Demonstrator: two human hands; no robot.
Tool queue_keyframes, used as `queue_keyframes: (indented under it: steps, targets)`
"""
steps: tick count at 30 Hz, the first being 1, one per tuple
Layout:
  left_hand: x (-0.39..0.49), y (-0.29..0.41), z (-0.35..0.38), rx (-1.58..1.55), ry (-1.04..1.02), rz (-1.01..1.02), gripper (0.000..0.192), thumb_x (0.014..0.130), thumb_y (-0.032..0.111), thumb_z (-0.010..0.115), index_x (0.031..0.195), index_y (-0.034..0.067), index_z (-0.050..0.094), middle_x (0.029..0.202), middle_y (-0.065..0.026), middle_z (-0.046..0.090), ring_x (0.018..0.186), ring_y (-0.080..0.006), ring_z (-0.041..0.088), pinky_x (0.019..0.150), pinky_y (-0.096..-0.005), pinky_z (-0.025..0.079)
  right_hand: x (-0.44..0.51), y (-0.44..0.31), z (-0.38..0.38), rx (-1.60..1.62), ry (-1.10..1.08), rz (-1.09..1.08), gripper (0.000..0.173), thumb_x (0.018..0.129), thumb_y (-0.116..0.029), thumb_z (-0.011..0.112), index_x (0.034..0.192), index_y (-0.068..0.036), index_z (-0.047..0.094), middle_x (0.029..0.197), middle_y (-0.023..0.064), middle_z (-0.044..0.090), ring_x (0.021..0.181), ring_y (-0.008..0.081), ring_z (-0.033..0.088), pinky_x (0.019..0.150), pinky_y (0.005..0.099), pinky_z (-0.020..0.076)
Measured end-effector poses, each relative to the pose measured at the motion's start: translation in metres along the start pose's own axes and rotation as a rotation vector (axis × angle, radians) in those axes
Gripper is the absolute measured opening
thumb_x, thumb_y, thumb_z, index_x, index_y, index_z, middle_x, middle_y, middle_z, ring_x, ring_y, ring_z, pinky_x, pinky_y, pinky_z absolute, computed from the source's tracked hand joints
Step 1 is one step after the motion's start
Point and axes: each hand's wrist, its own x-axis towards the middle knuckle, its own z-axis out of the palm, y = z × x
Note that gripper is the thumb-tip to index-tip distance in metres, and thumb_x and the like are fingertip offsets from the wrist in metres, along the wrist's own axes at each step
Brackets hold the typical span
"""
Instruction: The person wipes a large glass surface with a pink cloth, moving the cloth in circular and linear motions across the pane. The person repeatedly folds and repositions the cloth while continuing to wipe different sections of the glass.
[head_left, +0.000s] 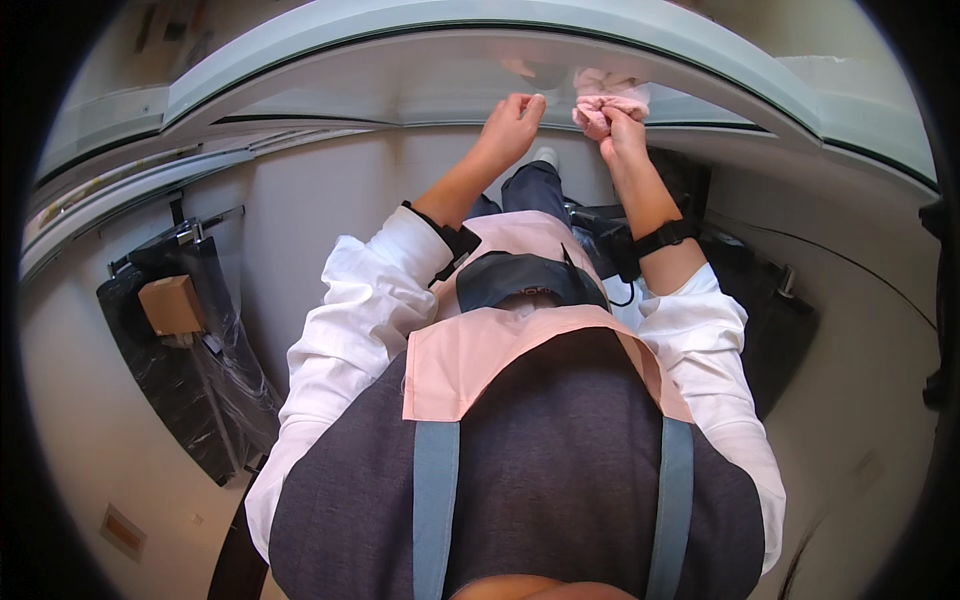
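A folded pink cloth (592, 118) is gripped in my right hand (624, 137), up against a glass pane (450, 71) in a white frame (480, 16). The glass mirrors the cloth and part of my left hand (514, 124). That hand is raised just before the pane, left of the cloth, its fingers curled in with nothing visible in them. Dark bands circle both forearms. Between my arms lies a pink apron (517, 225) with a dark pouch at the waist.
Dark padded furniture partly under clear plastic (225, 330) stands at the left, bearing a small cardboard box (172, 305). More dark furniture (784, 322) is at the right, near a thin cable (832, 251) along the wall. A white sliding track (135, 199) runs at the far left.
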Motion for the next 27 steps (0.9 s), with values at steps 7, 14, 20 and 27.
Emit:
queue_keyframes:
  steps: [7, 14, 20, 27]
  targets:
    - [0.01, 0.015, 0.022, -0.065, -0.083, 0.011, 0.047, 0.091, 0.041, 0.045, 0.107, -0.003, 0.055, 0.104, -0.0212, 0.059, 0.1, -0.031, 0.055, 0.087, -0.0368, 0.042, -0.029, -0.01, 0.009, 0.206, -0.194, -0.041, 0.011, 0.086, -0.009, 0.052, 0.093, 0.0, 0.055, 0.091, 0.0113, 0.061, 0.084, 0.0229, 0.062, 0.072, 0.0354, 0.0534]
    - [0.012, 0.02, 0.039, -0.004, -0.13, 0.047, 0.046, 0.09, 0.039, 0.049, 0.108, -0.003, 0.055, 0.109, -0.0229, 0.056, 0.101, -0.0328, 0.055, 0.086, -0.0381, 0.044, -0.001, -0.014, -0.015, 0.093, 0.175, -0.124, 0.005, 0.087, -0.007, 0.048, 0.087, -0.003, 0.051, 0.087, 0.0101, 0.059, 0.08, 0.0229, 0.063, 0.067, 0.0385, 0.0541]
    - [0.014, 0.028, 0.053, -0.038, -0.214, 0.078, 0.046, 0.093, 0.037, 0.046, 0.119, 0.0, 0.049, 0.115, -0.0181, 0.056, 0.107, -0.0273, 0.055, 0.09, -0.0345, 0.042, -0.016, -0.049, -0.036, 0.214, -0.022, -0.29, 0.009, 0.08, -0.006, 0.052, 0.086, -0.001, 0.048, 0.08, 0.0121, 0.06, 0.073, 0.0231, 0.063, 0.066, 0.0356, 0.0554]
    - [0.018, 0.037, 0.06, -0.019, -0.269, 0.09, 0.046, 0.093, 0.035, 0.046, 0.124, 0.001, 0.045, 0.118, -0.0178, 0.054, 0.111, -0.0264, 0.053, 0.091, -0.0343, 0.042, 0.016, -0.052, -0.073, 0.094, 0.22, -0.435, 0.025, 0.08, -0.001, 0.053, 0.101, 0.0, 0.04, 0.087, 0.0092, 0.055, 0.072, 0.0192, 0.061, 0.066, 0.0318, 0.0534]
